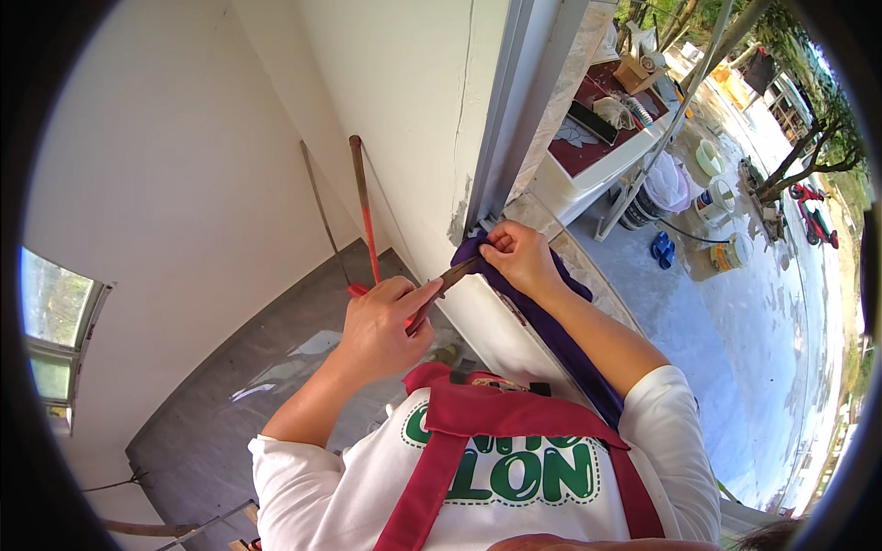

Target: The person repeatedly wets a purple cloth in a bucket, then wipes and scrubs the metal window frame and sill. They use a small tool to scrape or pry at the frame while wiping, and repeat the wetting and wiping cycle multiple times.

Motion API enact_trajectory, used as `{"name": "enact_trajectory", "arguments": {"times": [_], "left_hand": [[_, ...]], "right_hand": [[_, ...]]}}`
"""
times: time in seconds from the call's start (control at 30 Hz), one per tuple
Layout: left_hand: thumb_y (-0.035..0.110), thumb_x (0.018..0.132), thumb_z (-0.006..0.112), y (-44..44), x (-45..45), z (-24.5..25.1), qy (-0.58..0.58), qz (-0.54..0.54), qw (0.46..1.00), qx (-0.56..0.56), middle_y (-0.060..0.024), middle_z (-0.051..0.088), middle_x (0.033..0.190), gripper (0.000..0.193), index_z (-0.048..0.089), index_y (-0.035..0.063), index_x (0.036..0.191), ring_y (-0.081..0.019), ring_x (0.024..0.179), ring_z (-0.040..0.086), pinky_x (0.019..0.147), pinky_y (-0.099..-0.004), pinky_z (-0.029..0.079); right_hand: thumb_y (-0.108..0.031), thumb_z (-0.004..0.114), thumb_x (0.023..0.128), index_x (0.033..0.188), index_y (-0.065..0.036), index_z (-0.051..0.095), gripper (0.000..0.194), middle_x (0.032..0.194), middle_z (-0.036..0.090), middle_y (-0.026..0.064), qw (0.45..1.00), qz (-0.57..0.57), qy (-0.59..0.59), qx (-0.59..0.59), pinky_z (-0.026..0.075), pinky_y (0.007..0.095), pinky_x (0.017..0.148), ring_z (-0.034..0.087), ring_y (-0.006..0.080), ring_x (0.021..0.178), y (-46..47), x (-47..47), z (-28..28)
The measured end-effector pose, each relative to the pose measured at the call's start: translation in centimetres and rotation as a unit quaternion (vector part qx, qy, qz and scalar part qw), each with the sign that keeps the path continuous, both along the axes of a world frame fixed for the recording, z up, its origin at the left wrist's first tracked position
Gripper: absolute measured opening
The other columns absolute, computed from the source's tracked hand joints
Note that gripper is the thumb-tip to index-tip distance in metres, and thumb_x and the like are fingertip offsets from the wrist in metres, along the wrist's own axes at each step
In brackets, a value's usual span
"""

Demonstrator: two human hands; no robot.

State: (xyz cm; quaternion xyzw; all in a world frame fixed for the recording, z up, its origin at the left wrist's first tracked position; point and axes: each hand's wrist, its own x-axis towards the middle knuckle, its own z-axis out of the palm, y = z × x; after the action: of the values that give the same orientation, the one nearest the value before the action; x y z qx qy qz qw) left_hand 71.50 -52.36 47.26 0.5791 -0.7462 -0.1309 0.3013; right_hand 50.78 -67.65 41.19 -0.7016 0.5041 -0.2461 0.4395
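Observation:
My left hand (389, 324) grips what look like scissors (456, 274) with dark, rusty-looking blades and a bit of red at the handle. Their tip reaches the edge of a dark purple cloth (548, 330), close to my other fingertips. Thumb and fingers of my right hand (520, 258) pinch that cloth near the foot of the door or window frame (493, 138). From there the cloth drapes along a white panel (475, 327) and passes under my right forearm. Whether the blades are apart is too small to tell.
Two long poles (360, 186) lean in the corner on my left. Outside stand a white table with a red top (586, 158), a metal pole (661, 144), buckets (714, 201) and blue slippers (663, 250). My red apron (524, 417) hangs close below my hands.

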Motion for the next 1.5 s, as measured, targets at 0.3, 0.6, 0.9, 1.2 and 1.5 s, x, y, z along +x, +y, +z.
{"name": "enact_trajectory", "arguments": {"times": [0.3, 0.6, 0.9, 1.2, 1.5], "left_hand": [[0.02, 0.072, 0.069, -4.0, -5.9, 2.2, -0.46, 0.011, 0.886, 0.063, -0.0111, 0.063, 0.084, 0.042, 0.072, 0.0021, 0.11, -0.0218, 0.072, 0.061, 0.054, -0.0325, 0.049], [0.017, 0.066, 0.069, -12.0, -11.3, 3.7, -0.308, -0.042, 0.95, 0.02, -0.0077, 0.067, 0.075, 0.015, 0.071, 0.0085, 0.079, -0.0276, 0.066, 0.065, 0.057, -0.0417, 0.052], [0.022, 0.056, 0.072, -10.9, -14.7, -3.2, 0.036, -0.056, 0.903, -0.425, -0.009, 0.053, 0.079, 0.027, 0.062, 0.0057, 0.076, -0.0272, 0.078, 0.052, 0.073, -0.0419, 0.047], [0.011, 0.051, 0.072, -11.2, -13.4, -3.5, 0.13, 0.007, 0.899, -0.418, -0.0065, 0.052, 0.073, 0.026, 0.058, 0.0064, 0.073, -0.0262, 0.066, 0.052, 0.059, -0.0396, 0.046], [0.014, 0.053, 0.072, -9.0, -15.4, -4.7, 0.182, -0.141, 0.857, -0.461, -0.0048, 0.05, 0.07, 0.027, 0.069, 0.0035, 0.078, -0.026, 0.07, 0.054, 0.063, -0.0374, 0.046]], "right_hand": [[-0.014, 0.077, 0.079, 0.101, -0.003, 0.066, 0.026, 0.09, 0.07, 0.0121, 0.983, 0.103, 0.052, -0.144, 0.054, 0.0323, 0.072, 0.068, 0.0234, 0.08, 0.4, -1.3, 0.3], [-0.02, 0.075, 0.081, 0.114, -0.007, 0.062, 0.038, 0.104, 0.068, 0.0103, 0.939, 0.202, -0.158, -0.227, 0.053, 0.0384, 0.083, 0.067, 0.0277, 0.096, -1.5, -3.0, -2.6], [-0.014, 0.073, 0.084, 0.114, -0.008, 0.061, 0.032, 0.113, 0.063, 0.0093, 0.927, 0.129, -0.053, -0.349, 0.049, 0.0354, 0.091, 0.062, 0.0254, 0.107, -0.1, -2.2, -4.2], [-0.016, 0.057, 0.094, 0.124, -0.008, 0.056, 0.03, 0.122, 0.055, 0.0106, 0.931, 0.304, -0.16, -0.126, 0.046, 0.0361, 0.098, 0.054, 0.0214, 0.116, -3.5, -1.7, -5.4], [-0.036, 0.04, 0.101, 0.129, -0.005, 0.046, 0.042, 0.118, 0.053, 0.0099, 0.767, 0.32, -0.543, -0.121, 0.042, 0.0371, 0.105, 0.054, 0.0237, 0.118, 1.7, -3.1, -5.9]]}}
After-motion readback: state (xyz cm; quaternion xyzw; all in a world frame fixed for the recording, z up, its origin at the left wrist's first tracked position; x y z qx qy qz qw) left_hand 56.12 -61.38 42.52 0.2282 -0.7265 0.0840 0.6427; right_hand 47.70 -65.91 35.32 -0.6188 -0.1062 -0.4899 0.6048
